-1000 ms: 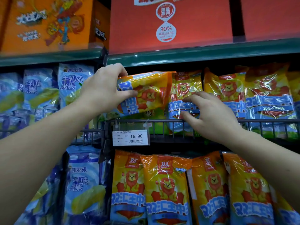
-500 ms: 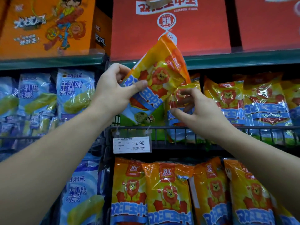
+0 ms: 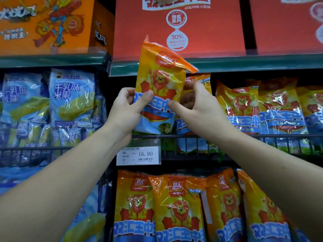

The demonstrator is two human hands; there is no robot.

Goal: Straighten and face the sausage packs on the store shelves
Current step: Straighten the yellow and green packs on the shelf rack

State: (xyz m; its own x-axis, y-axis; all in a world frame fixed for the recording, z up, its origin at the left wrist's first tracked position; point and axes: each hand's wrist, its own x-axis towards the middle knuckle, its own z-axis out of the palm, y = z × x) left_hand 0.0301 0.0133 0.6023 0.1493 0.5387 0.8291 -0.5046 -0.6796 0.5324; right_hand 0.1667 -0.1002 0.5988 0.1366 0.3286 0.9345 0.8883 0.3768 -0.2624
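An orange and yellow sausage pack [image 3: 160, 79] with a lion on its front stands almost upright in front of the middle shelf, its top flap folded over to the right. My left hand [image 3: 128, 110] pinches its left edge and my right hand [image 3: 195, 105] grips its right edge. Behind the right hand another sausage pack [image 3: 201, 81] stands in the row. More of the same packs [image 3: 262, 109] stand to the right on that shelf. A lower row of sausage packs [image 3: 178, 206] stands upright, facing out.
A black wire rail [image 3: 227, 137] runs along the middle shelf's front, with a price tag [image 3: 139, 155] reading 16.90. Blue snack bags [image 3: 71, 96] fill the left bay. Orange [image 3: 43, 23] and red cartons [image 3: 178, 23] sit on the green top shelf [image 3: 244, 63].
The pack went from lying sideways, to tilted, to nearly upright. My right hand moved from the shelf rail onto the pack's right edge. The view has shifted slightly.
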